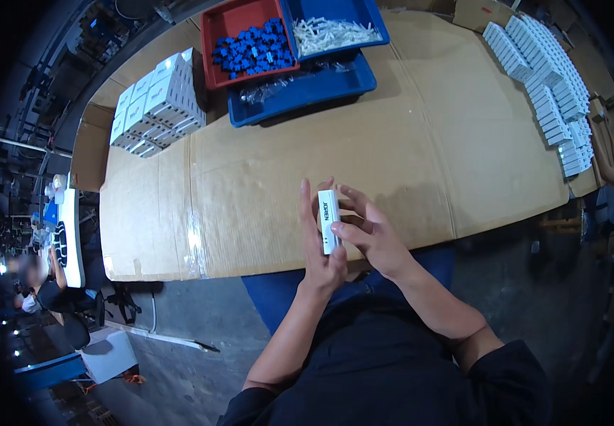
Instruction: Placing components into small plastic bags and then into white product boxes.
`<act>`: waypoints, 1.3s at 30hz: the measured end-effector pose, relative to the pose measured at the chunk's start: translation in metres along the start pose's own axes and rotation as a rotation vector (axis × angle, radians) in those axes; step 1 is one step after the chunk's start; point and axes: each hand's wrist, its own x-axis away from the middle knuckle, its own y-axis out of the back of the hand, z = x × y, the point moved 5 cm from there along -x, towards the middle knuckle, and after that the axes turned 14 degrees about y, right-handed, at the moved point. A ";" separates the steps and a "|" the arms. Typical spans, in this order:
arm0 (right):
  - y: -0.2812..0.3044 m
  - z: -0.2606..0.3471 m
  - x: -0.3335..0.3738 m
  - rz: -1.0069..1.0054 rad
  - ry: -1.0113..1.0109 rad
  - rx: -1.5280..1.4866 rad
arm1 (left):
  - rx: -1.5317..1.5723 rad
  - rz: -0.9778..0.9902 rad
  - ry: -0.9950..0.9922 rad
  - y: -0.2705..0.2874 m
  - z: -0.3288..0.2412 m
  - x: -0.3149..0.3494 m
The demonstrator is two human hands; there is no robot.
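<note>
A small, narrow white box (327,206) with dark print on its upper face is held upright between my two hands, just above the near side of the cardboard-covered table. My left hand (319,266) cradles its left side and lower end, the long fingers stretched along it and the thumb near the bottom. From the right, my right hand (378,241) presses its thumb on the printed face, while the other fingers curl at the right edge. Parts of the fingers behind the box are hidden.
A red tray (211,50) holds blue plastic parts; beside it a blue tray (385,35) holds whitish pieces. Another blue tray (307,106) contains clear plastic. White cartons (154,106) are stacked left, rows of white units (552,85) right. Another person's hand (609,172) shows far right.
</note>
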 end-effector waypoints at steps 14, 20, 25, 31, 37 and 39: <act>-0.024 -0.016 0.019 0.020 0.098 0.022 | -0.321 -0.245 -0.179 0.013 0.002 0.005; -0.034 -0.009 0.023 0.042 0.374 0.242 | -0.228 -0.331 -0.226 0.013 0.005 0.006; -0.035 -0.006 0.026 0.039 0.409 0.306 | -0.208 -0.316 -0.243 0.013 0.007 0.007; -0.036 -0.003 0.027 0.025 0.420 0.384 | -0.156 -0.337 -0.219 0.014 0.015 0.010; -0.035 -0.002 0.025 0.024 0.421 0.415 | -0.110 -0.301 -0.163 0.014 0.016 0.007; -0.034 -0.002 0.026 0.023 0.423 0.430 | -0.086 -0.295 -0.132 0.013 0.014 0.008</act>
